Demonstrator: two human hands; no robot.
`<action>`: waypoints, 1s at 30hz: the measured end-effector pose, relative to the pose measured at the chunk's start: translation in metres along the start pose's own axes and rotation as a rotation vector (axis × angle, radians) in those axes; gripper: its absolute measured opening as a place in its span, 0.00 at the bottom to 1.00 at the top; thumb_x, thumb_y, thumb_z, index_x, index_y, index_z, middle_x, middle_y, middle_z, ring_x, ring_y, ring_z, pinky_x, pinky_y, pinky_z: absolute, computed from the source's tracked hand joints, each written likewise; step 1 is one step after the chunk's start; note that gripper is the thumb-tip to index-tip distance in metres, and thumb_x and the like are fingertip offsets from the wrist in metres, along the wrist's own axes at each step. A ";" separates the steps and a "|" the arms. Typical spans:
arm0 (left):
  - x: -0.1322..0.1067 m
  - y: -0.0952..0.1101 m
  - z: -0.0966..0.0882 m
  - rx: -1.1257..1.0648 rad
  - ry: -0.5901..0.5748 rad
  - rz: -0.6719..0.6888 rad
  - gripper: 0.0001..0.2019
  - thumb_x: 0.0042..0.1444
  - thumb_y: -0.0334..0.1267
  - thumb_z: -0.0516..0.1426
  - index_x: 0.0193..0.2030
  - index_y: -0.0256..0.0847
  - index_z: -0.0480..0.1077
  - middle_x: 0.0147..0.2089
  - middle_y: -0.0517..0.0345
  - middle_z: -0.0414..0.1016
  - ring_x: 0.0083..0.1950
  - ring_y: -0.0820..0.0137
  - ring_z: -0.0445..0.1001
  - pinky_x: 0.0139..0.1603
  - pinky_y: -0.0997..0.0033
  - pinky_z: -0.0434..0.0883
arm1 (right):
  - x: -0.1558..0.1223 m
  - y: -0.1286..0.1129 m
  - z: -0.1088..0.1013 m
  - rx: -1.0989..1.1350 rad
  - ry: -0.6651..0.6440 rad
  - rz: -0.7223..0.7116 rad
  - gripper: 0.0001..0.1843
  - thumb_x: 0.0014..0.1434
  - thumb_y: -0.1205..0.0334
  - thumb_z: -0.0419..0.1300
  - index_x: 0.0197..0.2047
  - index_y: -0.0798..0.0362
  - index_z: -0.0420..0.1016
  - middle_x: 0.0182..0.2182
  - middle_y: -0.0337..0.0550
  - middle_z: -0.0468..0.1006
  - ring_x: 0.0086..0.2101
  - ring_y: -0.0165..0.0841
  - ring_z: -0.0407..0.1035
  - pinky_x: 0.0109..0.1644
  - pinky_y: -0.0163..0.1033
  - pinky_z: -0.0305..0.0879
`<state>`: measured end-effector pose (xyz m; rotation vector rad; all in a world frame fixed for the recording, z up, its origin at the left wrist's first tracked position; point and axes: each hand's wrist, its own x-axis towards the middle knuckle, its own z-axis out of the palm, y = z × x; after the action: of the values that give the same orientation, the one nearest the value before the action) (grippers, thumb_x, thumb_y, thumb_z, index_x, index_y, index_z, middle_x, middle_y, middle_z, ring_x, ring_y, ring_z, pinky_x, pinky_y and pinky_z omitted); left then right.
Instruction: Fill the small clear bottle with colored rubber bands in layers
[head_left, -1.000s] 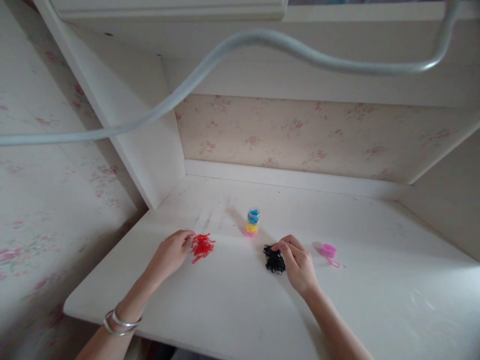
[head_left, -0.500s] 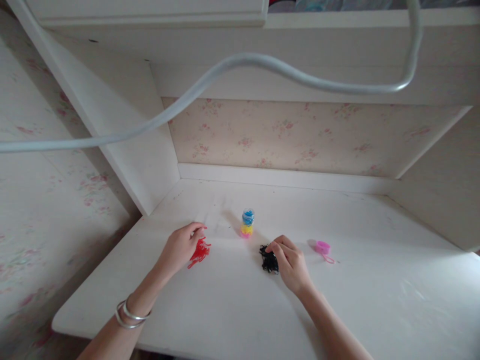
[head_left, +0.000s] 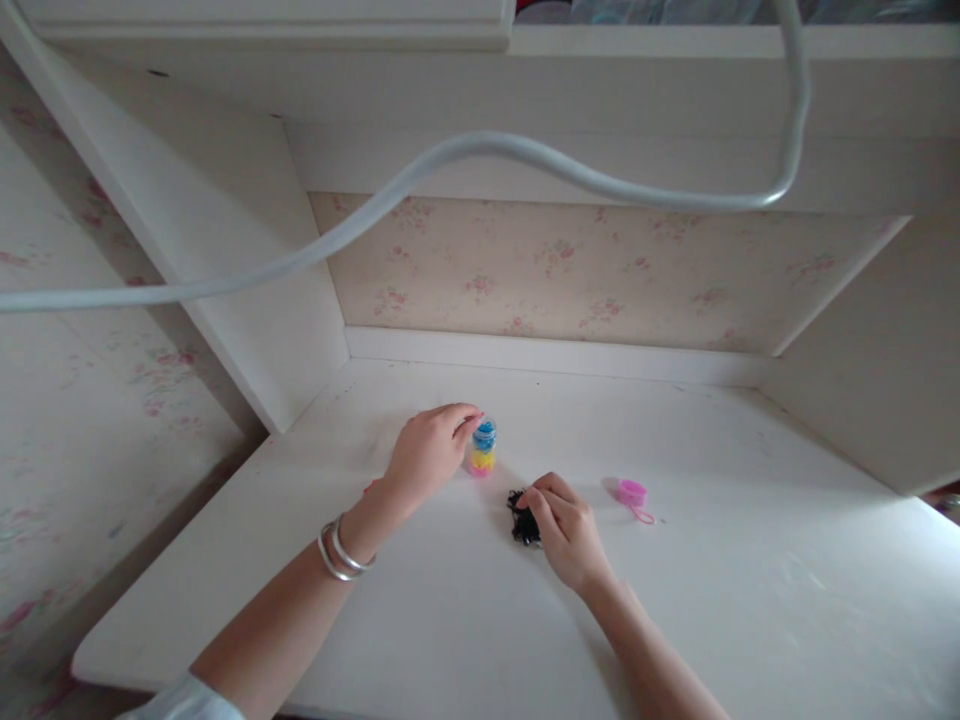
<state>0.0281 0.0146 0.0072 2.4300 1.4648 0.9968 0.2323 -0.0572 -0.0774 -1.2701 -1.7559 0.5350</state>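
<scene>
My left hand (head_left: 427, 452) is closed in a pinch at the mouth of a small clear jar (head_left: 483, 452). A bit of red shows at its fingertips, which looks like a red rubber band. The jar stands upright, with pink, yellow and blue rubber bands in layers. My left wrist hides nearly all of the red rubber bands (head_left: 370, 486). My right hand (head_left: 568, 532) rests at a small heap of black rubber bands (head_left: 523, 524), thumb and forefinger pinched together on its right side.
A pink lid (head_left: 631, 492) with a loop lies on the white table (head_left: 720, 600), right of my right hand. A pale cable (head_left: 510, 148) crosses the upper view. Cabinet sides and a shelf enclose the table's back.
My left hand has moved right and away from me, from the red rubber bands to the jar's mouth. My right hand stays at the black heap. The view has shifted slightly.
</scene>
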 end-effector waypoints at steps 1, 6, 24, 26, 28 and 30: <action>0.001 0.001 0.001 0.034 -0.002 0.002 0.10 0.64 0.40 0.51 0.44 0.47 0.73 0.42 0.61 0.80 0.39 0.71 0.77 0.41 0.75 0.68 | 0.000 0.000 0.000 0.002 -0.001 -0.005 0.21 0.67 0.56 0.46 0.32 0.52 0.76 0.33 0.41 0.70 0.31 0.27 0.68 0.37 0.33 0.61; 0.005 0.004 0.006 0.129 -0.041 -0.018 0.09 0.62 0.42 0.53 0.46 0.48 0.72 0.44 0.61 0.80 0.40 0.69 0.78 0.40 0.74 0.69 | -0.001 -0.001 -0.001 0.013 -0.004 -0.019 0.20 0.67 0.56 0.46 0.32 0.52 0.76 0.33 0.41 0.70 0.31 0.27 0.67 0.37 0.33 0.61; -0.036 -0.026 -0.013 -0.027 0.071 -0.084 0.11 0.63 0.39 0.50 0.46 0.42 0.72 0.43 0.57 0.78 0.30 0.75 0.74 0.37 0.75 0.70 | -0.004 -0.012 0.006 0.008 0.007 -0.087 0.18 0.67 0.59 0.47 0.32 0.52 0.75 0.32 0.42 0.70 0.29 0.27 0.66 0.34 0.33 0.61; -0.055 -0.033 -0.016 -0.018 0.054 -0.100 0.11 0.63 0.40 0.50 0.45 0.42 0.72 0.43 0.56 0.78 0.28 0.76 0.72 0.35 0.75 0.70 | -0.006 -0.021 0.015 0.004 -0.019 -0.130 0.17 0.67 0.60 0.47 0.32 0.53 0.74 0.31 0.43 0.69 0.29 0.28 0.66 0.35 0.34 0.61; -0.077 -0.042 -0.018 -0.003 0.036 -0.142 0.12 0.63 0.40 0.49 0.44 0.42 0.71 0.42 0.56 0.77 0.32 0.73 0.74 0.37 0.74 0.70 | -0.008 -0.033 0.026 -0.014 -0.087 -0.156 0.18 0.67 0.60 0.48 0.31 0.53 0.74 0.31 0.43 0.69 0.31 0.28 0.66 0.36 0.34 0.61; -0.099 -0.051 -0.020 0.019 0.039 -0.198 0.12 0.63 0.41 0.48 0.44 0.43 0.71 0.44 0.55 0.76 0.41 0.69 0.75 0.43 0.72 0.71 | -0.008 -0.044 0.040 -0.050 -0.194 -0.143 0.17 0.66 0.59 0.48 0.33 0.52 0.75 0.33 0.42 0.70 0.32 0.28 0.68 0.38 0.33 0.62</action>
<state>-0.0521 -0.0448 -0.0453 2.2351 1.6957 0.9957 0.1755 -0.0756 -0.0682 -1.1466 -2.0162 0.5495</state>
